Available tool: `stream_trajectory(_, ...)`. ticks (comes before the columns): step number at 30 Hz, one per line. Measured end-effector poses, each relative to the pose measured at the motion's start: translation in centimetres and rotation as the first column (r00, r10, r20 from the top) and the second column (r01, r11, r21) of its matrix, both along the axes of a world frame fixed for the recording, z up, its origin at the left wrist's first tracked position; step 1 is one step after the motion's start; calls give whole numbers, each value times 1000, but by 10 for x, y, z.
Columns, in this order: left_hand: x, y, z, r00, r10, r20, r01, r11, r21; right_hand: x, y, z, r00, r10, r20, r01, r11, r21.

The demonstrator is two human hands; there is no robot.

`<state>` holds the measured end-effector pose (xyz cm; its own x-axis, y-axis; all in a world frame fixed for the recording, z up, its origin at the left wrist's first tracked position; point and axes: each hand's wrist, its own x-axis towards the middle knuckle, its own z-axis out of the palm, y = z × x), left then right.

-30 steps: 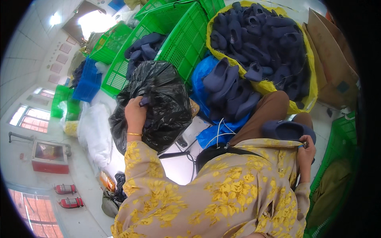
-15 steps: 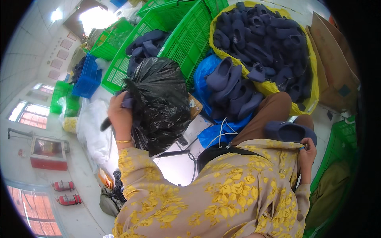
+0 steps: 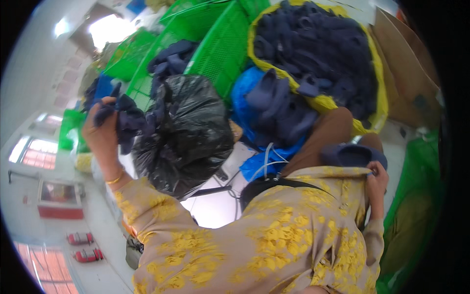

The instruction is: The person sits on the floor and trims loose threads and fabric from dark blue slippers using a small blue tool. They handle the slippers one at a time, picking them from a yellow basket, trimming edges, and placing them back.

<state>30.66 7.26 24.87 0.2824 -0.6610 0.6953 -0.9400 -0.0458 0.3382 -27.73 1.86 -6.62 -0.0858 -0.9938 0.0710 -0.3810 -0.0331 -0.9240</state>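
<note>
Dark pieces [image 3: 129,120] pinched in left grip [image 3: 100,130]; right grip [image 3: 377,179] pinching shirt hem [image 3: 338,171]; pale floor [image 3: 395,164], red extinguishers [image 3: 88,255].

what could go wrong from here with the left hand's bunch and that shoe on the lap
The left hand grips a loose dark clump by the left side of the black bag, so pieces might drop outside it. The navy shoe could slide off the lap if the legs shift; whether the right hand grips it is unclear.
</note>
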Motion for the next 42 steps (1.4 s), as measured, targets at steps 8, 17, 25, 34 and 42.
stream_trajectory(8,-194,-83,-51,823,-548,-149,565,816,121,-6,-7,19,968,7,-249,-1,1000,23)
stream_trajectory(17,-422,-72,-246,57,-925,-377,945,-72,319,-28,-15,43,978,50,-205,-33,996,84)
stream_trajectory(25,-396,-110,-281,157,-954,256,867,257,427,6,-21,54,956,38,-291,-51,998,-38)
stream_trajectory(34,-376,-97,-241,-24,-664,-747,924,-299,236,2,-8,43,998,-62,1,60,967,247)
stream_trajectory(42,-367,-89,-290,176,-984,-28,858,139,494,23,7,56,998,8,-54,-3,995,100)
